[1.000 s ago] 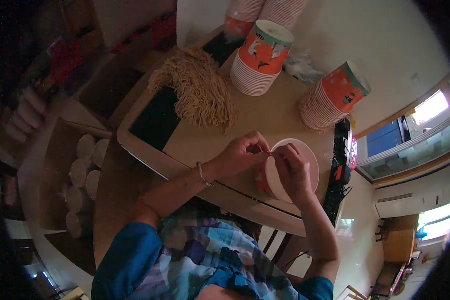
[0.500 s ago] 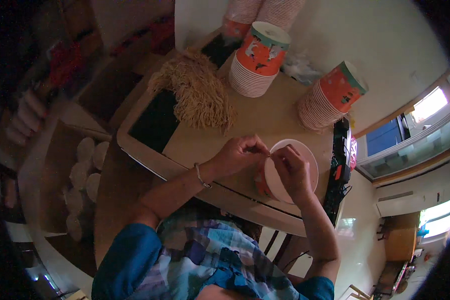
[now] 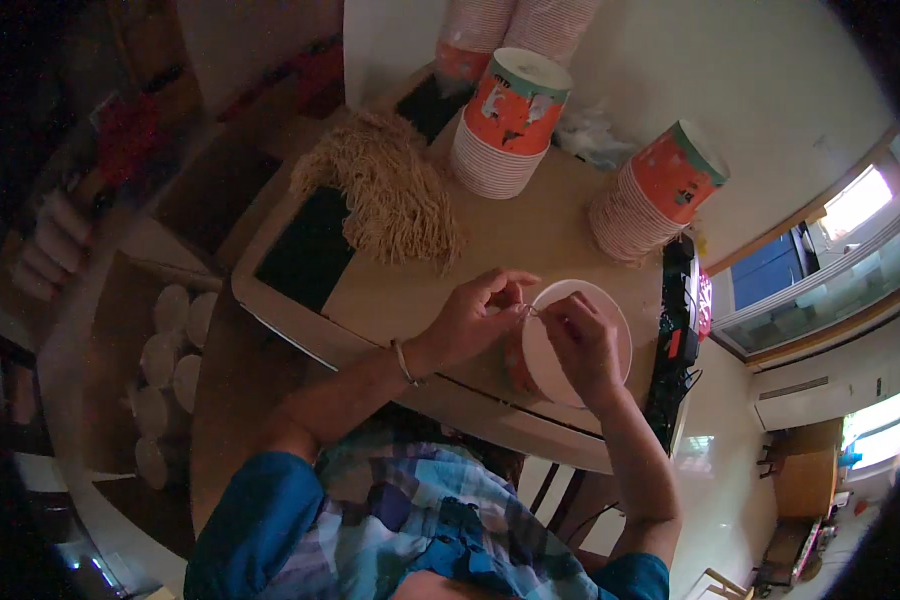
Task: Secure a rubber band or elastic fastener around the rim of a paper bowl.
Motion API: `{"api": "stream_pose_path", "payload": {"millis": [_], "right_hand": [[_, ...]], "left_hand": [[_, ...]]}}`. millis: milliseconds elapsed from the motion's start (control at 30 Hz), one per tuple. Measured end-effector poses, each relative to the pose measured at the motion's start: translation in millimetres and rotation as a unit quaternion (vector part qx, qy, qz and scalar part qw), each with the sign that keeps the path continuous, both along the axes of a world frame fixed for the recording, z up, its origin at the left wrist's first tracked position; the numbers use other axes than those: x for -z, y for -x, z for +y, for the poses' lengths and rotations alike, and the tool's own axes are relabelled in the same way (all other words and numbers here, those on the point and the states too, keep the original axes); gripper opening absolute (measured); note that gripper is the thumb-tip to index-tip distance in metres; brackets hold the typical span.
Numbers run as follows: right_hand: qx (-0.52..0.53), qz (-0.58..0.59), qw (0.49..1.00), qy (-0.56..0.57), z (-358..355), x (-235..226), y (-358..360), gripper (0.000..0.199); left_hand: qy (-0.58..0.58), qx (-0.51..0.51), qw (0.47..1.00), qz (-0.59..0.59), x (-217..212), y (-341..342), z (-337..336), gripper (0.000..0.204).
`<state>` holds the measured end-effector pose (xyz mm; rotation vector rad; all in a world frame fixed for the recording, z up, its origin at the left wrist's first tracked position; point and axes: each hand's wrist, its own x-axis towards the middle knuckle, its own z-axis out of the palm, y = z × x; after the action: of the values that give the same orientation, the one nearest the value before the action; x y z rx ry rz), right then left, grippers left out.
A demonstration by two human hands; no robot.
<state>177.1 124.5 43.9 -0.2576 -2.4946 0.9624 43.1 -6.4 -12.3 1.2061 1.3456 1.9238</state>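
Note:
Above the left rim of a round paper tub [image 3: 548,372], white inside with orange outside, my two hands meet. A thin pale string [image 3: 532,309] is stretched between them and seems to form a small loop. My left hand [image 3: 478,318], with a bracelet at the wrist, pinches one side of it between thumb and fingers. My right hand [image 3: 582,345] reaches over the tub's opening, its fingertips closed on the other side. Beyond my left hand lies a loose bundle of tan strings [image 3: 395,195].
Behind the tub stand an upside-down stack of orange and green paper tubs [image 3: 510,120] and a second stack [image 3: 660,190]. A crumpled clear plastic bag [image 3: 592,138] lies between them. Black equipment [image 3: 676,330] lines the table's right edge. A cardboard box [image 3: 135,330] of pale rolls stands left.
My hands have moved slightly apart, and a loop of string now shows between the fingertips. My left index finger has lifted and straightened a little.

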Motion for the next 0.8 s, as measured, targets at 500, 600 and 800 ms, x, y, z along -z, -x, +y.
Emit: {"api": "stream_pose_path", "payload": {"millis": [500,600,800], "right_hand": [[0.02,-0.012,1.0,-0.016,0,1,-1,0.005],[0.017,-0.012,1.0,-0.013,0,1,-1,0.005],[0.016,-0.009,1.0,-0.004,-1,-3,-1,0.005]], "left_hand": [[0.058,-0.061,0.985,0.15,-7,0,-3,0.018],[0.053,-0.056,0.989,0.127,-6,-1,-3,0.018],[0.053,-0.071,0.98,0.176,-8,-1,-4,0.017]]}}
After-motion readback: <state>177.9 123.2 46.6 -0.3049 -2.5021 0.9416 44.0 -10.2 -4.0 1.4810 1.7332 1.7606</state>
